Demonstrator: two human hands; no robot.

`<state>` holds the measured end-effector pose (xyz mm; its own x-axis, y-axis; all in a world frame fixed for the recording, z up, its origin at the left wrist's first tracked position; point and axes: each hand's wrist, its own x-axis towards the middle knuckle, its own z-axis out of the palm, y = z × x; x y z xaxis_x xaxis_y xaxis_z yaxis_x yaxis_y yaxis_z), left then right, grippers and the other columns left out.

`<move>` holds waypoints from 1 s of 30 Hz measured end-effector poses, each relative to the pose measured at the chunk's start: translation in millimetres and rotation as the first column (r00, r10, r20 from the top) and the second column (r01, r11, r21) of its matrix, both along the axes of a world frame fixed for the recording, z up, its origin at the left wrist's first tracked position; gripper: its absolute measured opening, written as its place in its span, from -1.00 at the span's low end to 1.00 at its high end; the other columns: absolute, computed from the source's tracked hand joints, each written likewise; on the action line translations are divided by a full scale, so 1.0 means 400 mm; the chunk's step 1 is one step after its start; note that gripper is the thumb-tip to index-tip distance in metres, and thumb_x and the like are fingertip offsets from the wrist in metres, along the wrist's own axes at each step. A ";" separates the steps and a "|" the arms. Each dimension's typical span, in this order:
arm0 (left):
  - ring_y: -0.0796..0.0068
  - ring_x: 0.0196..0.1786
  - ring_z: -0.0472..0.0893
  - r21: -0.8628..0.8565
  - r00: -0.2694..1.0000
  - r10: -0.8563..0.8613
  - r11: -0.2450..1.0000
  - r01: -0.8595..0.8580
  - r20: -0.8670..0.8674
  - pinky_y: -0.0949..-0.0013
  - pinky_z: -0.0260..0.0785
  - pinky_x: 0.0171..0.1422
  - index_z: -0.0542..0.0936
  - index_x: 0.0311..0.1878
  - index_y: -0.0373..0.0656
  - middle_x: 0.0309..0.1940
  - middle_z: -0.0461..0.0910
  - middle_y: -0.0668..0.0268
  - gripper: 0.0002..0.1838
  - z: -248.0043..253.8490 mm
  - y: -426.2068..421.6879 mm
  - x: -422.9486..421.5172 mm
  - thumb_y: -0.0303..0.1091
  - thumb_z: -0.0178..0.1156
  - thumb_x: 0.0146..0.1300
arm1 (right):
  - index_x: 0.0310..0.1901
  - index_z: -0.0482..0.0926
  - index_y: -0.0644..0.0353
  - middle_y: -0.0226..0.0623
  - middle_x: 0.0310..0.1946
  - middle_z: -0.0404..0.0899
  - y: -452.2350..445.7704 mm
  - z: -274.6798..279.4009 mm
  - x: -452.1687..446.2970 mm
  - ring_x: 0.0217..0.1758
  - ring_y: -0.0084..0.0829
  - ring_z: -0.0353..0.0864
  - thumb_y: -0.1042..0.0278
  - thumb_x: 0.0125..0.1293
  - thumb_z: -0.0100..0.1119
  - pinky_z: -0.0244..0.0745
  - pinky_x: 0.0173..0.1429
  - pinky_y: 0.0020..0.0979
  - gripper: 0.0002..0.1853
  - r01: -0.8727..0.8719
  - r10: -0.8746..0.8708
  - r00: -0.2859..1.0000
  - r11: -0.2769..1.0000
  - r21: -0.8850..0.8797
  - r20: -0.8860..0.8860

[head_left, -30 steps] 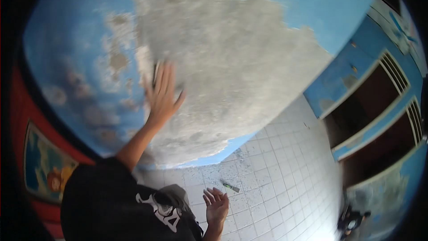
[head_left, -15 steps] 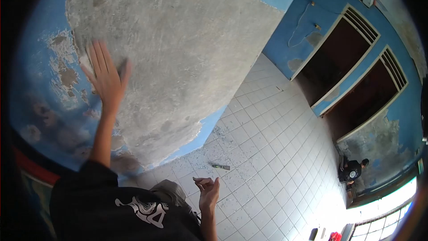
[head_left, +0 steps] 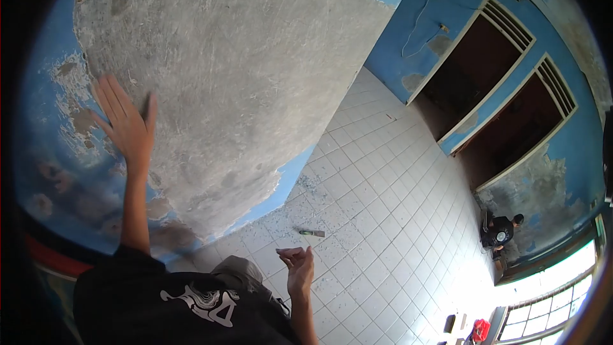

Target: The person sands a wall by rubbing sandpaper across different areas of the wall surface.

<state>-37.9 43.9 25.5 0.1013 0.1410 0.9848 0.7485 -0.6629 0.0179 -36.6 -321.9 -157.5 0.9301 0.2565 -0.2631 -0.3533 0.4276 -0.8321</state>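
Fingers (head_left: 117,103) of the left hand (head_left: 131,135) lie flat toward the wall at nine o'clock in the wearer's view: the middle three pressed together, the little finger and blurred thumb spread out to either side. Half a second ago I had that hand over the bare plaster (head_left: 236,70), just beside its ragged edge; now it has slid toward nine o'clock and lies across the border with the blue paint (head_left: 48,128). So, as I judge it, the attention is on the seam now, not the grey middle that fills ten to twelve o'clock. Something pale showed by those fingers then; I can't make it out now, nor tell whether the palm covers anything.

Down at six o'clock the right hand (head_left: 299,273) hangs half curled, thumb up near the bent fingers, and I see nothing in it. Just beyond it, toward one o'clock, a scraper (head_left: 312,233) lies on the floor tiles (head_left: 370,191), untouched, among scattered flecks (head_left: 311,183). Another person (head_left: 499,231) crouches well apart, at four o'clock.
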 end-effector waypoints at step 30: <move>0.25 0.46 -0.08 0.012 0.999 0.015 1.000 -0.016 0.041 -0.30 -0.46 0.36 -0.01 0.39 -0.24 0.41 -0.04 0.16 -0.18 0.118 0.037 -0.038 0.18 -0.14 0.27 | -0.38 0.49 0.27 -0.08 -0.34 0.60 0.092 -0.016 -0.001 -0.16 -0.28 0.56 -0.07 0.41 -0.44 0.33 0.04 -0.30 -0.41 -0.178 0.176 0.984 0.980 -0.084 -0.038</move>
